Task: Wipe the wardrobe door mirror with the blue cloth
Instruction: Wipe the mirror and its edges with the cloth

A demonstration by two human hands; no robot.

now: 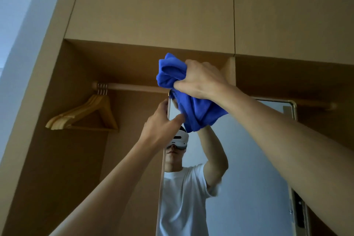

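The wardrobe door mirror (249, 168) stands tall in the lower middle, with a thin pale frame. My right hand (201, 79) grips the bunched blue cloth (193, 105) at the mirror's top left corner, part of the cloth hanging down over the glass. My left hand (162, 122) holds the mirror's left edge just below that corner, thumb on the glass side and fingers behind the frame. The glass reflects a person in a white shirt with a headset.
An open wooden wardrobe surrounds the mirror. A wooden rail (134, 87) runs across behind it, with several wooden hangers (84, 115) at the left. Closed upper cabinet doors (153, 5) are overhead. A pale wall (17, 25) lies to the left.
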